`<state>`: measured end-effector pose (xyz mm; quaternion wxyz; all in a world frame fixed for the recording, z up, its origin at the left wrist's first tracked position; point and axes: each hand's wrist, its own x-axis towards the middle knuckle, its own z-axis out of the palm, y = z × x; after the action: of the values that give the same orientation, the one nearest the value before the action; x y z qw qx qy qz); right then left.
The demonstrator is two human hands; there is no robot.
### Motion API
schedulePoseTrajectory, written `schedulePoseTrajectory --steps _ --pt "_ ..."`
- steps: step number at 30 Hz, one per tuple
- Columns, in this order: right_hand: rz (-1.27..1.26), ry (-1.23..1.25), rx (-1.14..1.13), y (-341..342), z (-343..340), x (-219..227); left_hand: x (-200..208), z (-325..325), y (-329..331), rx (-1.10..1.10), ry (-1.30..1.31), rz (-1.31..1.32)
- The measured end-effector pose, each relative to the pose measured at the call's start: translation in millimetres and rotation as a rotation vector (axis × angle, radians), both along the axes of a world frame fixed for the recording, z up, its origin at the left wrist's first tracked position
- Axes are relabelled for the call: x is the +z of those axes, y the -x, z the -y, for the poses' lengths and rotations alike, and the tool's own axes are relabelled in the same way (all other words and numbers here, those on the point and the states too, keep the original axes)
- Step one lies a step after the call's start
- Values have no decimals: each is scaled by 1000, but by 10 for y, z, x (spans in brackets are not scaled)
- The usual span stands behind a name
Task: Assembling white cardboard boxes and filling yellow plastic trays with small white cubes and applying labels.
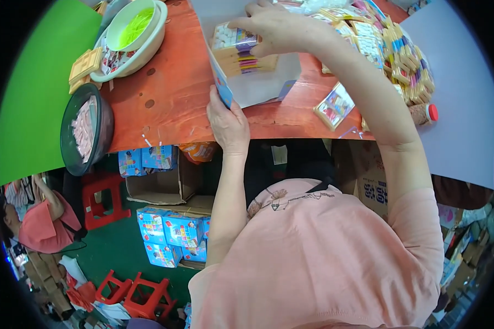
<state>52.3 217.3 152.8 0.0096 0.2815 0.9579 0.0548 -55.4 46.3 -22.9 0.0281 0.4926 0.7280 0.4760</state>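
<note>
A white-lined cardboard box (263,90) lies open on the orange-red table, its blue printed side panel facing me. My left hand (229,125) grips the near-left edge of this box, thumb on the blue side. Inside it, a stack of flat packets (241,63) shows yellow, pink and purple edges, with small white pieces in the top one. Over the stack, my right hand (282,30) is open, fingers spread, the thumb and a fingertip at the top packet's side. Whether they press on it cannot be made out. One loose packet (335,106) lies right of the box.
A heap of similar packets (406,60) covers the table's right side, with a red-capped jar (424,114) nearby. On the left stand a white basin (158,41) with a green-filled bowl and a dark bowl (108,118) of pink packets. Blue boxes (173,229), red stools (145,296) and another person (46,222) are below.
</note>
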Motion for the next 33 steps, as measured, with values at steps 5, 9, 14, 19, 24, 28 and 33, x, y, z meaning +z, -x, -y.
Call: schedulePoseTrajectory --steps 5,9,14,19,24,28,33 --pt "-21 -114 22 84 -55 -489 -2 16 41 -34 30 -8" --pt "-77 -293 62 187 54 -511 -2 41 56 -45 46 8" --pt "-58 -64 -94 239 67 -642 -4 58 34 -45 25 5" --pt "-46 -5 -117 187 52 -674 -42 70 27 -28 10 11" --pt "-30 199 5 210 -339 -506 -19 -27 -4 -13 -30 43" --pt "-324 245 -3 -232 80 346 -55 -62 58 -52 -81 110" --pt "-649 317 -389 -1744 622 236 -64 -38 31 -96 -101 143"
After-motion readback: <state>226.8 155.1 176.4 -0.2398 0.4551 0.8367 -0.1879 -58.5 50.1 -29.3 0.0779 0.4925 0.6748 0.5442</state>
